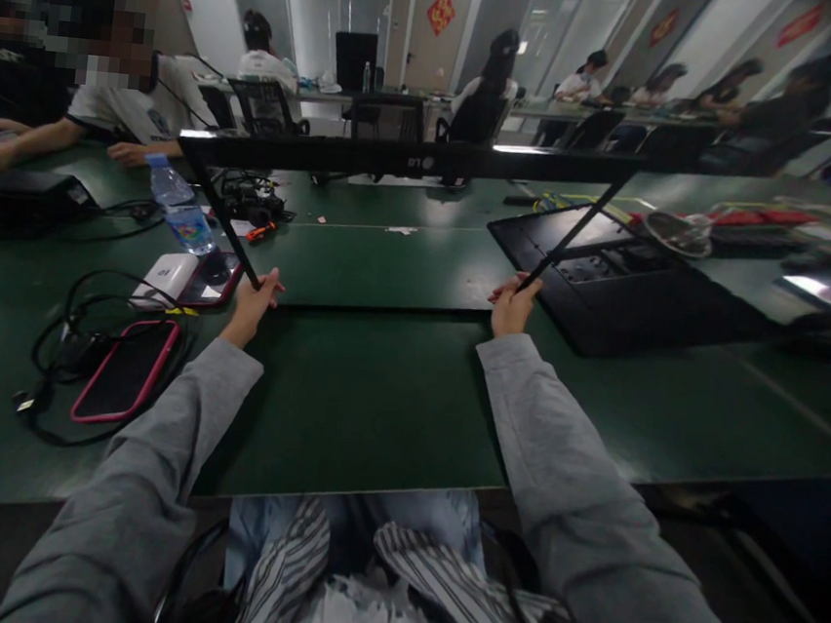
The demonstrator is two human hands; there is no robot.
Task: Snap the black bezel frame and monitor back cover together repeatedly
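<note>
Between both hands a black monitor frame [371, 157] stands tilted up over the green table. It is a thin rectangle with nothing inside it, so the tabletop shows through, and a logo sits on its wide far bar. My left hand [254, 304] is closed round the lower end of its left side. At the matching spot on the right side, my right hand [513, 308] grips the bar with bent fingers. The near thin bar runs just above the table between the hands. To the right of the frame lies a large black monitor back cover [652, 300].
A pink-edged phone [127, 370], black cables [81, 348], a white power bank [164, 279] and a water bottle [183, 206] lie on the left of the green table [377, 406]. A metal bowl [677, 234] rests at right. Several people sit beyond, one close at left.
</note>
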